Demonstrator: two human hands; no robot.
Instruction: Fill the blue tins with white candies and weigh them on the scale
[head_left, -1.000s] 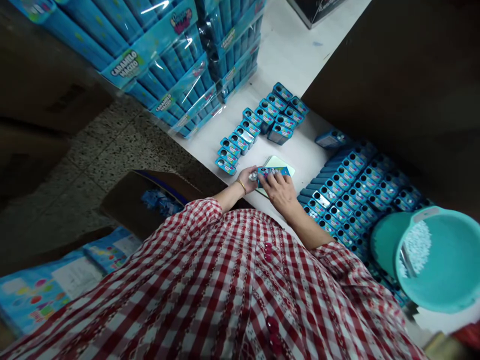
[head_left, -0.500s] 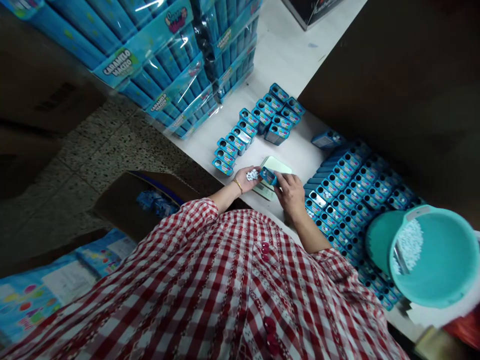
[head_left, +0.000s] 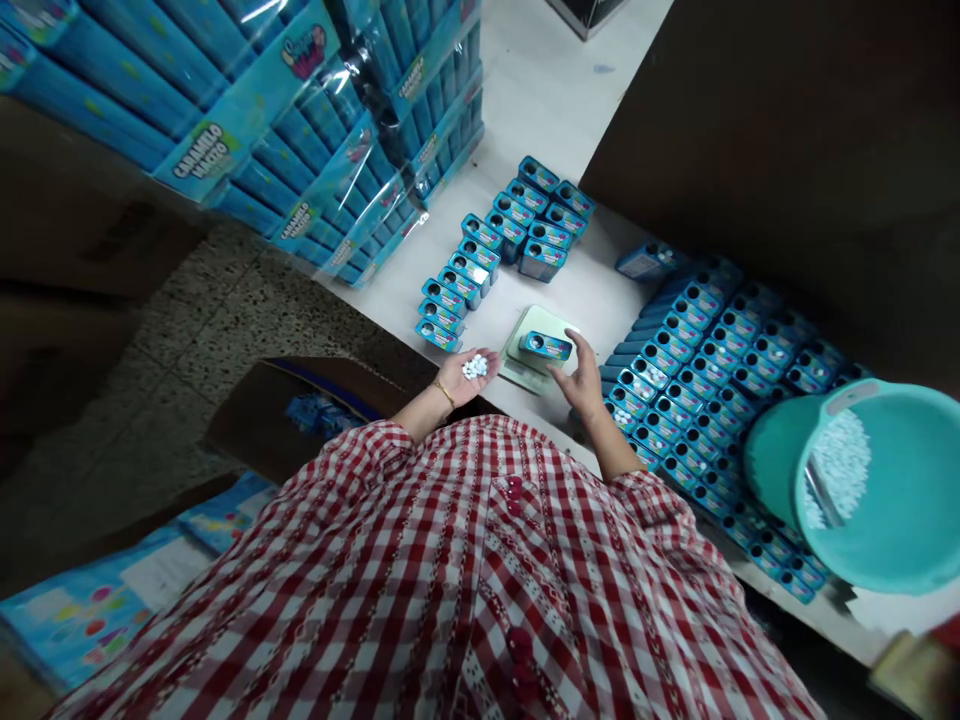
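Cupped palm up, my left hand [head_left: 459, 378] holds a small heap of white candies [head_left: 475, 367]. Beside it, a blue candy tin [head_left: 547, 346] stands upright on a pale green scale [head_left: 523, 376]. My right hand [head_left: 583, 374] is just right of the tin, its thumb and fingers spread around that end with nothing gripped. Whether a fingertip still touches the tin I cannot tell. Beyond the scale, a group of similar tins [head_left: 501, 232] with round openings stands on the white table [head_left: 517, 130].
Rows of blue tins [head_left: 679, 352] fill the right side. A turquoise tub [head_left: 911, 480] there contains white candies and a metal scoop [head_left: 823, 492]. Wrapped display packs [head_left: 247, 140] rise at the left edge. An open cardboard box [head_left: 262, 420] is below on the left.
The tin has gone from my right hand, tilted by my left palm, to upright on the scale. My right fingers have opened, and my left hand has drawn left with the candies.
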